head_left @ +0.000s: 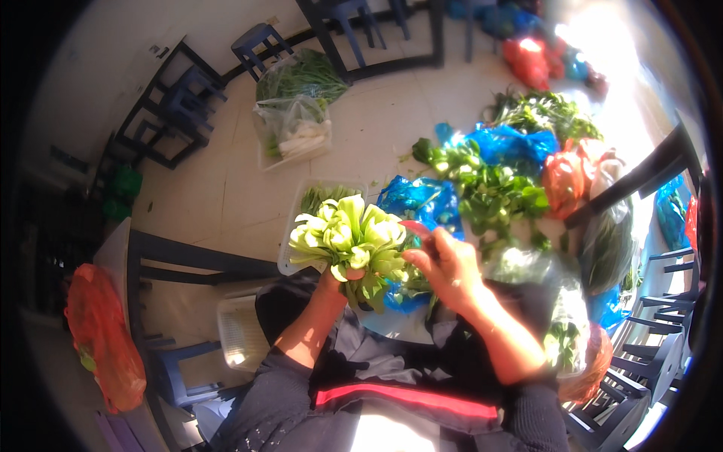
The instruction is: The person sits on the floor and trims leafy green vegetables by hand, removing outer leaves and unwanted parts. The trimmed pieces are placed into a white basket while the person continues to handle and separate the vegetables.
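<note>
The left hand [332,286] is under a bunch of pale-stemmed leafy greens [348,235], holding it from below; most of its fingers are hidden by the leaves. The bunch is above the person's lap, to the left of the right hand [450,273], whose fingers are curled closed on a slim red item [415,227] just beside the stems.

On the far left, a red plastic bag [105,339] lies near a dark frame [199,256]. Next come a white plastic basket [241,331] and the pale tiled floor [218,200]. Farther back, a dark stool [260,41] stands by the wall, near a clear bag of long white vegetables [303,142]. Rightward on the floor are a blue plastic bag [422,200], heaped leafy vegetables [501,192] and an orange plastic bag [566,181]. Strong sunlight washes out the upper right; dark chairs [640,377] stand at the lower right.
</note>
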Available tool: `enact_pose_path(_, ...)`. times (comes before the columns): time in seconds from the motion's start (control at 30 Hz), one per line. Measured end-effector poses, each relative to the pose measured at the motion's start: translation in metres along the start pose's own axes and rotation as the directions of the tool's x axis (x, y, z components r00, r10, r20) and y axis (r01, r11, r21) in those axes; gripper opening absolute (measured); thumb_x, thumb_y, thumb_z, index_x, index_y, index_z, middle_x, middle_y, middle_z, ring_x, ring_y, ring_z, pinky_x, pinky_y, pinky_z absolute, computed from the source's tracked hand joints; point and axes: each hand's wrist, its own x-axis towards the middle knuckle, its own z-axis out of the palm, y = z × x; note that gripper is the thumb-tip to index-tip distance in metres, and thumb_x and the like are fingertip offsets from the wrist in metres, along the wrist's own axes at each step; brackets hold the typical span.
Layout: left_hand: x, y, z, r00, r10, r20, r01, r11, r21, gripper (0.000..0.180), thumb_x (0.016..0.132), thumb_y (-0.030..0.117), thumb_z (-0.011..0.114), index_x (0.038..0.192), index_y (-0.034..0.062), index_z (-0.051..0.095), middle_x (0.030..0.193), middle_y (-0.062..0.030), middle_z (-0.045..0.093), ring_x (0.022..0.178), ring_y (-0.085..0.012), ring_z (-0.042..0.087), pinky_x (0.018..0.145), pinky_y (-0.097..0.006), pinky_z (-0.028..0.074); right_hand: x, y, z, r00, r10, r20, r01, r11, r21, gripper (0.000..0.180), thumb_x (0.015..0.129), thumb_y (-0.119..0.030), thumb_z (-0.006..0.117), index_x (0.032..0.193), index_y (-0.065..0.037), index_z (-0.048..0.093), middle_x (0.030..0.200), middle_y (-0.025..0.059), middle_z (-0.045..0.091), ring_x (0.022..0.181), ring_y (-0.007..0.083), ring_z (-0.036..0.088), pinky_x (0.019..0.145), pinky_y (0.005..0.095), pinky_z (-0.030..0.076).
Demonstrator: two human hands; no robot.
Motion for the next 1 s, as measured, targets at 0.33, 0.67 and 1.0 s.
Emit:
enact_pose_path(0.33,-0.014,-0.024,-0.009,0.982,-0.175,0.071,0.181,0.979,-0.094,0.09,0.069,0.028,0.084,0.143,0.0047,0.04,0.134,-0.0096,0.053,0.12,-0.0213,0.055,0.099,-0.034,0.048,-0.003,0.003,0.007,0.978,-0.205,0.028,0.207,0.964,-0.168,0.042,0.076,-0.029,0.082,0.076,-0.003,0.05,0.067,0.0132,0.058,0.059,0.0327,0.06,0.056,0.0406,0.049)
enact_pose_path(0.67,-0.017,-0.027,-0.027,0.973,-0.224,-0.053,0.21,0.958,-0.194,0.06,0.084,0.031,0.074,0.13,0.005,0.046,0.114,-0.0087,0.056,0.098,-0.0209,0.058,0.084,-0.034,0.051,-0.007,0.001,0.018,0.991,-0.132,0.018,0.132,0.961,-0.243,0.041,0.076,-0.032,0.081,0.075,-0.004,0.05,0.066,0.0111,0.058,0.059,0.0319,0.061,0.054,0.0409,0.048)
enact_pose_path(1.0,-0.007,-0.027,-0.013,0.985,-0.167,-0.032,0.153,0.952,-0.264,0.06,0.079,0.021,0.077,0.129,0.0036,0.049,0.106,-0.0097,0.06,0.09,-0.0216,0.063,0.074,-0.034,0.057,-0.008,-0.001,0.022,0.986,-0.087,0.142,0.089,0.996,-0.011,0.035,0.096,-0.037,0.059,0.09,-0.003,0.057,0.079,0.0178,0.065,0.074,0.0386,0.065,0.061,0.0448,0.05)
